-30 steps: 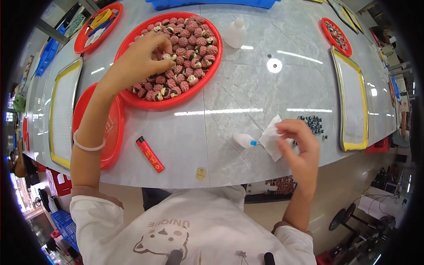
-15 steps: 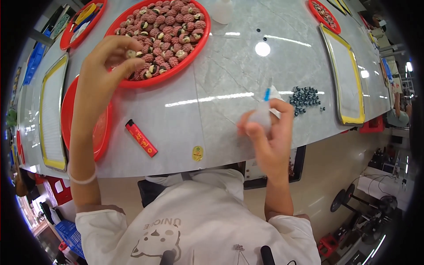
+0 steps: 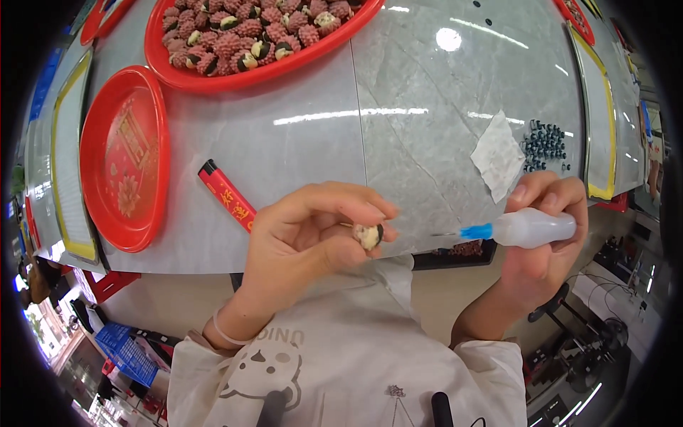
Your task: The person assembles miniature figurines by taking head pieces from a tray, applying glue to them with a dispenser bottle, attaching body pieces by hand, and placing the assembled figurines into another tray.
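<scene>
Between the thumb and fingers of my left hand point(image 3: 313, 224) is a small knobbly piece point(image 3: 368, 235), pink with a cream and black end. It looks like those heaped in the large red tray point(image 3: 213, 84) at the far left. My right hand point(image 3: 544, 242) grips a translucent white squeeze bottle point(image 3: 537, 228) lying sideways. Its blue needle tip point(image 3: 475, 231) points left at the piece, a short gap away. Many pink knobbly pieces point(image 3: 245, 32) fill the large tray. Dark shiny beads point(image 3: 544, 146) lie clustered beyond my right hand, beside a white tissue point(image 3: 498, 156).
A red oval tray point(image 3: 124, 206) with a printed bottom stands on the left. A red lighter point(image 3: 228, 196) lies near my left hand, partly covered by it. Yellow-edged white trays point(image 3: 71, 156) rest at both sides. The table's front edge runs below my hands.
My left hand has come from the large red tray to the table's front, bringing one knobbly piece. My right hand has turned the squeeze bottle from upright to sideways, its needle toward the piece.
</scene>
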Tool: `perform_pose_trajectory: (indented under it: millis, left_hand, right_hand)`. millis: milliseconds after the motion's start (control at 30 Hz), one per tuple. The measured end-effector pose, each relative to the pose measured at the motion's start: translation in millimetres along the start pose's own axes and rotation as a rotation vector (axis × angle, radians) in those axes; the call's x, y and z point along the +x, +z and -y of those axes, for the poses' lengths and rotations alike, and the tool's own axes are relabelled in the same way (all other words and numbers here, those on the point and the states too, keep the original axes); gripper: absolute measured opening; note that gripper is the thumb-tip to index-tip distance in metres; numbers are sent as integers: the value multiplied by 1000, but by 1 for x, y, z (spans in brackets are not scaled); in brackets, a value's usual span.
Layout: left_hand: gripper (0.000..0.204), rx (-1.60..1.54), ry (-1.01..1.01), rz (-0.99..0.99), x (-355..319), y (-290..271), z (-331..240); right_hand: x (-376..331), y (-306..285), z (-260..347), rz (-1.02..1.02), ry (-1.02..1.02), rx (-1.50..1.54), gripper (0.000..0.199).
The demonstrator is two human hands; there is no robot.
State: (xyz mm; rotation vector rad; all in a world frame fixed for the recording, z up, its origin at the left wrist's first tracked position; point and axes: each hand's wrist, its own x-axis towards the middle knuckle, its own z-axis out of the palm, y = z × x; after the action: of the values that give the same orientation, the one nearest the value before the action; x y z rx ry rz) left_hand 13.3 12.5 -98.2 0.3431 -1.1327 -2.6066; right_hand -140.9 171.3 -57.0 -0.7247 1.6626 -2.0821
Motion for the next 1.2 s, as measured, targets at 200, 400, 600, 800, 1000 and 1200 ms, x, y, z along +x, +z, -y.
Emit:
perform_pose_trajectory:
  millis: [200, 400, 600, 800, 1000, 1200]
  left_hand:
    - [26, -78, 70, 58, 4, -5, 7]
    - [29, -151, 103, 68, 6, -7, 10]
    - [31, -209, 17, 13, 5, -3, 3]
    - [31, -131, 94, 69, 5, -5, 8]
    - [30, -110, 121, 86, 4, -7, 10]
    - [30, -67, 61, -10, 5, 0, 4]
  right_hand:
    - [7, 7, 0, 101, -16, -71, 53]
    - [7, 9, -5, 180, -24, -171, 53]
    - [8, 12, -6, 162, -20, -180, 53]
    - [1, 12, 0, 222, -190, -333, 51]
    - [-16, 13, 18, 226, -439, -717, 46]
    - [-19, 15, 9, 102, -414, -648, 44]
